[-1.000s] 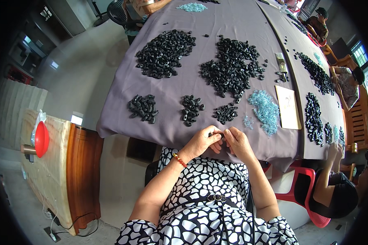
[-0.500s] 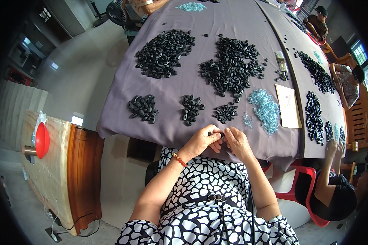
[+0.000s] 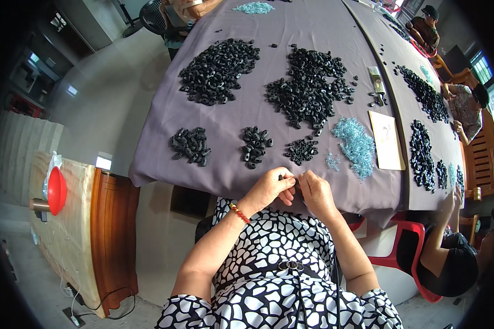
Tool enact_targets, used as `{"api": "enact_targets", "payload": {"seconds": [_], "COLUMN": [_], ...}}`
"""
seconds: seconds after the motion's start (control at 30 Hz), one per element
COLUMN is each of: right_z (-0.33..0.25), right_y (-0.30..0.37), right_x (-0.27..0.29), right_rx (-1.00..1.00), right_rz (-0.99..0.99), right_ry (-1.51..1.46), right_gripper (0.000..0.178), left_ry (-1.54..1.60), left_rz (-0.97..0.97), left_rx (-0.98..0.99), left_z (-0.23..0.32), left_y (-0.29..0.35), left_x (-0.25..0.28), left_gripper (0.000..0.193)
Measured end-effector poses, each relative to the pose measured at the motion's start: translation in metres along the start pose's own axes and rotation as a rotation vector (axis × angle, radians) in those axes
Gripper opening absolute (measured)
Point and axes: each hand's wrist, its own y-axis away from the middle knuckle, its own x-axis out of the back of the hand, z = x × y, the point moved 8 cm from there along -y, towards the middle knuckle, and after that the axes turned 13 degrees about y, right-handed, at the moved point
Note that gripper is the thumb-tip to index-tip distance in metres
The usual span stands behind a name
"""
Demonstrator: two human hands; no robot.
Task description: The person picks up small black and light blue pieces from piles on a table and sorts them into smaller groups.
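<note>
Close together at the table's near edge, both my hands have their fingers pinched. My left hand point(image 3: 271, 188) grips a small black piece point(image 3: 281, 177), whose end pokes out above the fingers. The fingertips of my right hand point(image 3: 315, 192) are pressed together beside it; whatever they hold is too small or hidden. Just beyond lie three small heaps of black parts: one at left point(image 3: 190, 146), one in the middle point(image 3: 256, 147) and one nearest my hands point(image 3: 301, 151). To their right spreads a pile of clear bluish small pieces point(image 3: 354, 147).
Two big heaps of black parts point(image 3: 217, 71) cover the cloth point(image 3: 164, 120) farther off. At right are a pale flat board point(image 3: 387, 141) and a tube point(image 3: 376, 80). Other people sit along the right side, one near a red chair point(image 3: 406, 247). A wooden cabinet point(image 3: 112, 236) stands at left.
My right hand has shifted slightly left and its fingers have closed up more. My left hand stays nearly in place. The co-worker's hands at right have moved a little.
</note>
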Motion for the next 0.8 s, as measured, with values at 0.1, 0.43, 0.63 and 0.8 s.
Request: {"api": "enact_targets", "payload": {"seconds": [0.1,0.43,0.63,0.8], "right_z": [-0.002,0.015,0.028,0.021], "right_y": [0.0,0.002,0.003,0.004], "right_x": [0.0,-0.008,-0.014,-0.009], "right_rx": [0.047,-0.034,-0.238,-0.202], "right_rz": [0.048,0.072,-0.076,-0.122], "right_ry": [0.029,-0.053,-0.382,-0.328], "right_gripper": [0.02,0.027,0.033,0.031], "left_ry": [-0.046,0.085,0.032,-0.032], "left_rz": [0.03,0.085,0.108,0.095], "left_rx": [0.001,-0.008,-0.091,-0.09], "left_z": [0.001,-0.002,-0.003,-0.006], "left_y": [0.0,0.001,-0.004,-0.004], "left_x": [-0.002,-0.008,-0.015,-0.01], "left_gripper": [0.023,0.022,0.023,0.024]}}
